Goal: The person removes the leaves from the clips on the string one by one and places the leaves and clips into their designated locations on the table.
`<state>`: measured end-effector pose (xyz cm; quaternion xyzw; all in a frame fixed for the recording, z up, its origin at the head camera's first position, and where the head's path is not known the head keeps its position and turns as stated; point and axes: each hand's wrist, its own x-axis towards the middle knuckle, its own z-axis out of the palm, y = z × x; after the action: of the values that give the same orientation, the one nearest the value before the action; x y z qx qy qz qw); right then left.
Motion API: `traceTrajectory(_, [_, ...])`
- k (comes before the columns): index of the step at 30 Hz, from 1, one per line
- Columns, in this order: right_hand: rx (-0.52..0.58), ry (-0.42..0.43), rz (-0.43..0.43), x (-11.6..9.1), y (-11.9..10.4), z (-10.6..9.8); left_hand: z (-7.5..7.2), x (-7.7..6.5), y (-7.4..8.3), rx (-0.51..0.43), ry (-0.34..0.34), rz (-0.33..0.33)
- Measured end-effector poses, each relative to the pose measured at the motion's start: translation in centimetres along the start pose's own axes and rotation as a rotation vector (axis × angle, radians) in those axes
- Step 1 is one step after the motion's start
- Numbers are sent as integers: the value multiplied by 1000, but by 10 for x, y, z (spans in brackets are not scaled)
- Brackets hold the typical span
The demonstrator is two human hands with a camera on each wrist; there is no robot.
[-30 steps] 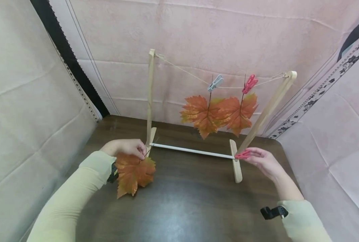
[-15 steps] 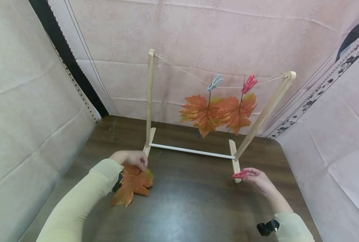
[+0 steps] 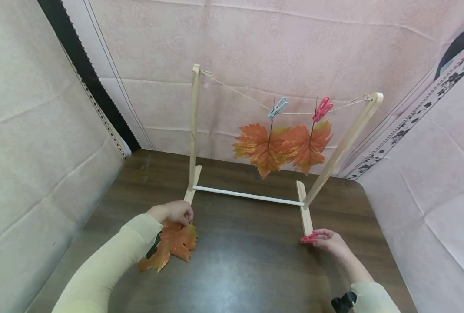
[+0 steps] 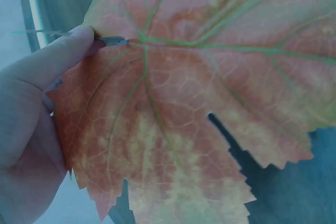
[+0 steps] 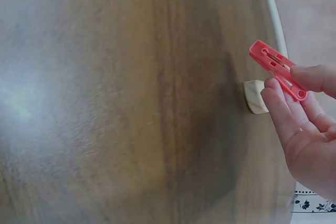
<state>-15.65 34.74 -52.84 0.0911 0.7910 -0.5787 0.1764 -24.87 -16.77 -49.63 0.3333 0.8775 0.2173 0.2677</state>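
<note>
My left hand [image 3: 176, 213] pinches the stem of an orange maple leaf [image 3: 174, 243], just in front of the rack's left foot. The left wrist view shows thumb and finger on the stem, with the leaf [image 4: 173, 98] spread across the view. A red clothespin [image 3: 309, 238] is held between thumb and fingers of my right hand [image 3: 331, 242], by the front end of the rack's right foot [image 3: 306, 217]. In the right wrist view the clothespin [image 5: 278, 66] appears closed, with nothing in its jaws.
A wooden rack with a left post [image 3: 194, 130], a right post [image 3: 343, 150] and a white bottom bar [image 3: 247, 195] stands on the brown table [image 3: 232, 261]. From its string hang two maple leaves, one under a light blue clothespin [image 3: 278, 108], one under a red clothespin [image 3: 323, 109].
Both hands have moved toward the front of the table, the left with its leaf and slightly right, the right with its clothespin. The hanging leaves stay in place.
</note>
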Motion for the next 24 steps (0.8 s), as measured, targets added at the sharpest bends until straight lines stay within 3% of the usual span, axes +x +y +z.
traceTrajectory(8, [-170, 62, 12, -1, 4, 5, 14, 2, 2, 149, 80, -62])
traceTrajectory(15, [-412, 141, 73, 6, 13, 6, 26, 6, -2, 271, 149, -3])
traceTrajectory(24, [-470, 168, 39, 11, 14, 9, 34, 10, -3, 287, 166, -6])
